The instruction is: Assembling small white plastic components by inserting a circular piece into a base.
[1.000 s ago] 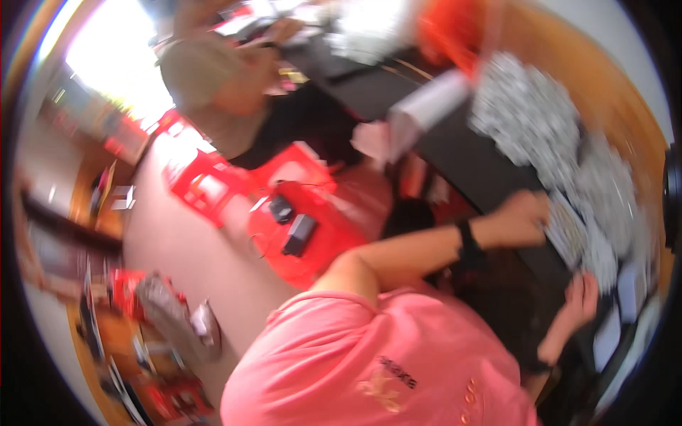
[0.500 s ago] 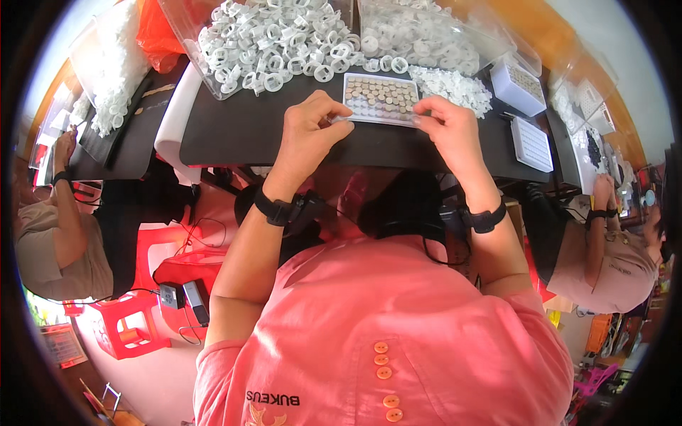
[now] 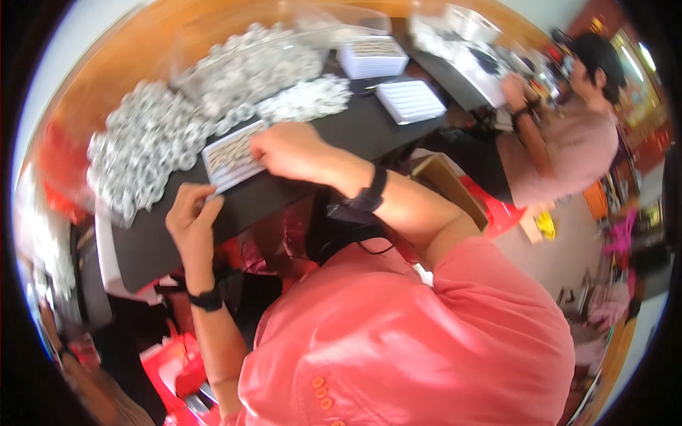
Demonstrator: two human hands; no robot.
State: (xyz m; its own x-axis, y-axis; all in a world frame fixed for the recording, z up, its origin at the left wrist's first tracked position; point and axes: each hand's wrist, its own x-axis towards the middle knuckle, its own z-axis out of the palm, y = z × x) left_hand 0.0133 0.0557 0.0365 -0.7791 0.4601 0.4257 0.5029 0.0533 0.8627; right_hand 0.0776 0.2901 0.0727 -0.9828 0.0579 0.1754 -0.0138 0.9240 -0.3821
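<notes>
Since half a second ago the view has swung, so the small tray that sat at top centre now lies left of centre, tilted across the black table. Both hands have stayed on it. The left hand pinches the tray's lower left corner between thumb and fingers. The right hand lies curled over its right edge, though whether those fingertips pinch anything cannot be told.

As a judgement, the tray sits near the table's front edge, so a push from the right hand could tip it off and scatter its rows of small pieces.

A heap of white rings in clear bags crowds the upper left, touching the tray, and leaves little room. Two more white trays lie in the upper middle. At upper right another person in a beige shirt works at the same table.
</notes>
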